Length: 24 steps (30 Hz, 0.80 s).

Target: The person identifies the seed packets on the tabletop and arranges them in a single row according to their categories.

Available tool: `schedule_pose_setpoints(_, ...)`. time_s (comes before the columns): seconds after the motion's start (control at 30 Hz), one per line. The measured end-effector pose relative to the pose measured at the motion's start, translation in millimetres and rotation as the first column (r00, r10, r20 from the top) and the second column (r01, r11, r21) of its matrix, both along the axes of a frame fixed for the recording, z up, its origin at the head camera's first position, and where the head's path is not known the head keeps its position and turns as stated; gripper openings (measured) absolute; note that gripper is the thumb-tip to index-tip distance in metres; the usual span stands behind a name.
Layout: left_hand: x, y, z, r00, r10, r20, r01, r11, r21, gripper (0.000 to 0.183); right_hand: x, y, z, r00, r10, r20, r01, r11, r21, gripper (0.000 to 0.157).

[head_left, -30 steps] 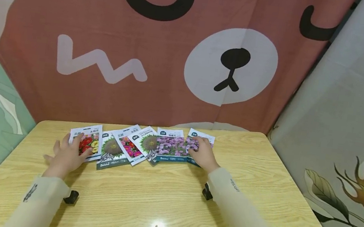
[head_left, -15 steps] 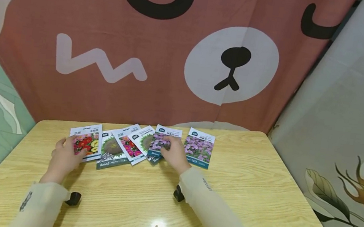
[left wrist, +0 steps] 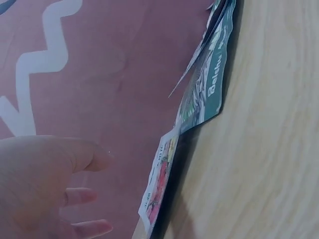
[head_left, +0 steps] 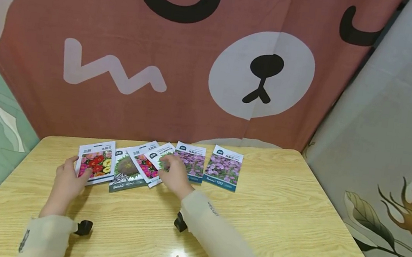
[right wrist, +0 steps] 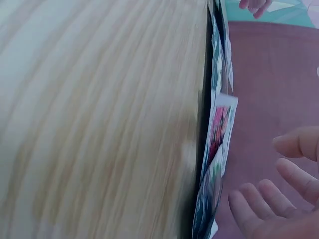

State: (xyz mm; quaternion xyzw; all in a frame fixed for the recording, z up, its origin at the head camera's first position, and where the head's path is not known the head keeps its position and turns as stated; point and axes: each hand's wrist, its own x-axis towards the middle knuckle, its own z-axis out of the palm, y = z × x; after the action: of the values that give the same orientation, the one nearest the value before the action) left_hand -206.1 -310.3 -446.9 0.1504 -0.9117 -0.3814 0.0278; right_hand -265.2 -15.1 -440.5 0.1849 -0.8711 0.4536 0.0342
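Several flower-seed packets lie in a row at the back of the table. My left hand is at the lower left of the packet with red and yellow flowers; contact cannot be told. In the left wrist view its fingers are loosely bent and hold nothing. My right hand is over a sunflower packet and hides its lower part. In the right wrist view that hand's fingers are spread, apart from the packets. Left of it are a pink-flowered packet and another sunflower packet.
Two purple-flowered packets lie right of my right hand, side by side with a gap. The wooden table ends at a hanging cloth with a bear print. A pale flower-printed cloth hangs on the right.
My right hand has moved left from the rightmost purple packet, across the other one, to the sunflower packet. A gap has appeared between the purple packets. My left hand has drawn slightly back.
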Motion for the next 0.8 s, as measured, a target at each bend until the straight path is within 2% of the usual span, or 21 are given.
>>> schedule_pose_setpoints(0.13, 1.1, 0.6, -1.4, 1.000, 0.002, -0.008, -0.002, 1.000, 0.009, 0.074, 4.6, -14.1, -0.3, 0.999, 0.026, 0.032, -0.025, 0.999, -0.043, 0.035)
schedule_pose_setpoints(0.2, 1.2, 0.8, -2.1, 1.000, -0.001, -0.015, 0.001, 1.000, 0.007, 0.073, 3.2, -21.1, -6.4, 0.999, 0.047, 0.020, -0.045, 0.996, -0.083, 0.034)
schedule_pose_setpoints(0.33, 1.0, 0.1, -3.0, 1.000, 0.001, -0.030, -0.001, 1.000, 0.004, 0.072, 6.0, -35.4, -6.3, 0.995, 0.078, 0.066, -0.065, 0.982, -0.180, 0.033)
schedule_pose_setpoints(0.4, 1.0, -0.5, -3.2, 1.000, 0.003, -0.030, -0.003, 1.000, 0.004, 0.071, 7.1, -43.8, -6.1, 0.992, 0.081, 0.100, -0.057, 0.972, -0.228, 0.034)
schedule_pose_setpoints(0.43, 1.2, -0.8, -3.0, 1.000, 0.003, -0.029, -0.003, 1.000, 0.006, 0.071, 10.9, -47.9, -1.0, 0.987, 0.078, 0.143, -0.040, 0.967, -0.252, 0.035)
schedule_pose_setpoints(0.53, 1.6, -1.8, -2.5, 1.000, 0.004, -0.012, -0.004, 1.000, 0.013, 0.072, 12.9, -62.3, -4.0, 0.982, 0.049, 0.184, 0.007, 0.957, -0.290, 0.033)
schedule_pose_setpoints(0.67, 2.5, -3.2, -1.8, 1.000, 0.004, -0.001, -0.004, 1.000, 0.022, 0.072, 17.8, -79.3, -8.3, 0.975, 0.019, 0.223, 0.045, 0.960, -0.277, 0.028)
schedule_pose_setpoints(0.8, 3.3, -4.9, -3.5, 1.000, -0.003, -0.007, 0.004, 1.000, 0.024, 0.071, 23.7, -92.6, -10.4, 0.962, 0.025, 0.270, 0.049, 0.963, -0.265, 0.024)
